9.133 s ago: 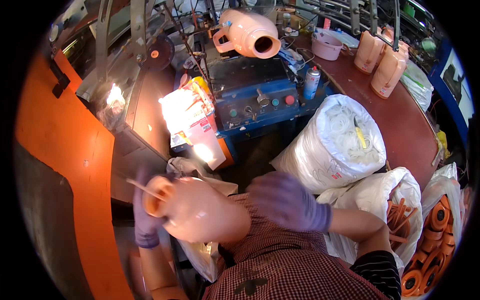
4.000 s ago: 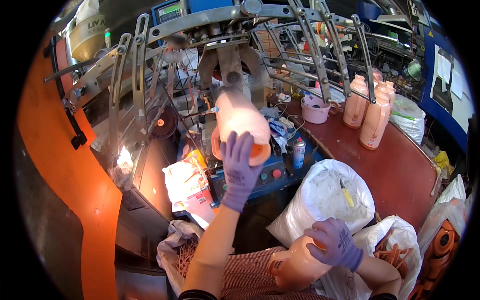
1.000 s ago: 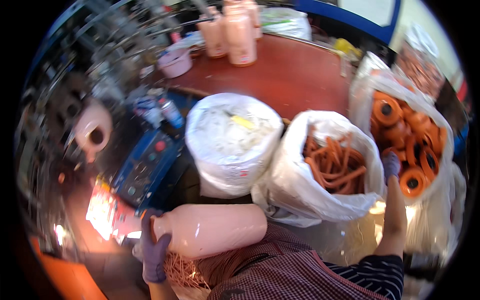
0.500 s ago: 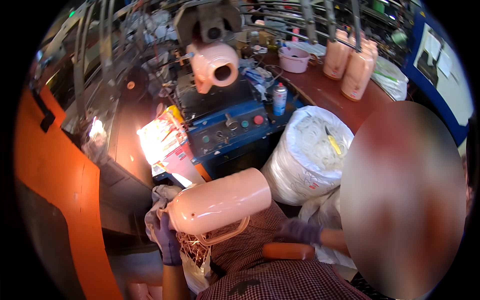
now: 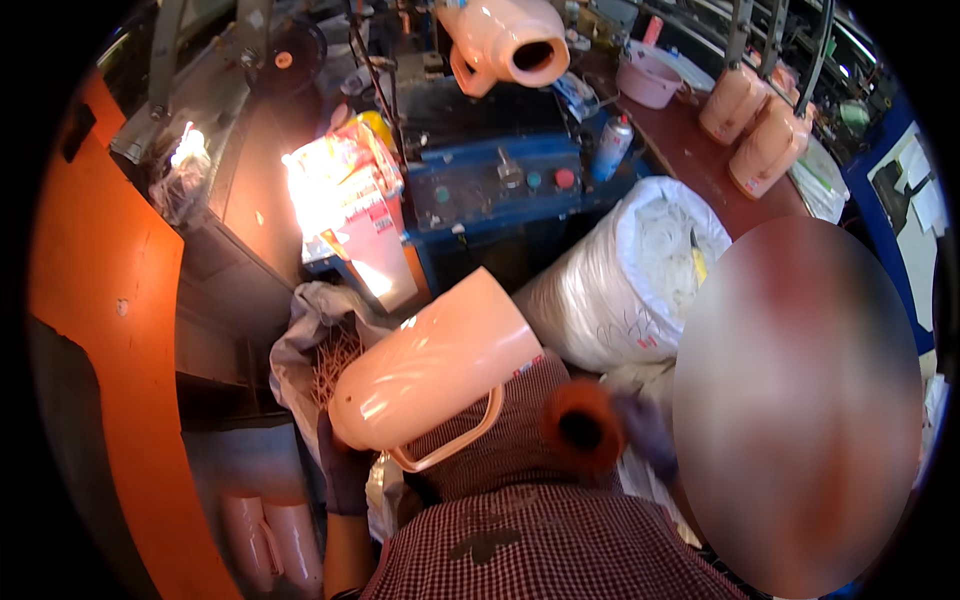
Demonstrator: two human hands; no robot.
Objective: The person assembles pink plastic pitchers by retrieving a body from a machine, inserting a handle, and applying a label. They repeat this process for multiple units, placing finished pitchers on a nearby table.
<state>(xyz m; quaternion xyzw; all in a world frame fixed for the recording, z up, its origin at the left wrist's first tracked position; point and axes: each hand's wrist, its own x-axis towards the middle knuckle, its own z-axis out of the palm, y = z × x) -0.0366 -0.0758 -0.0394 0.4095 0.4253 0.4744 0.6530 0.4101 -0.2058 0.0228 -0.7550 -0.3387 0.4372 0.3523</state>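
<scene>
A glossy pink plastic jug body with a loop handle lies tilted across my lap, its wide end up and to the right. My left hand is closed on its narrow end at the lower left; the jug hides part of the fingers. My right hand, smeared by motion, is at the right of my lap. It grips an orange-brown hollow cylinder, whose dark round opening shows. The cylinder is close to the jug's handle, apart from it.
A sack of pink plastic scraps stands at left. Ahead is a blue machine with buttons, another pink jug body mounted above. A white sack, a spray can and several pink jugs are at right. An orange panel borders the left.
The jug's wide end has swung upward. The orange-brown cylinder, seen side-on across my lap before, is now raised with its opening showing. My right hand has moved right; the whole view has shifted.
</scene>
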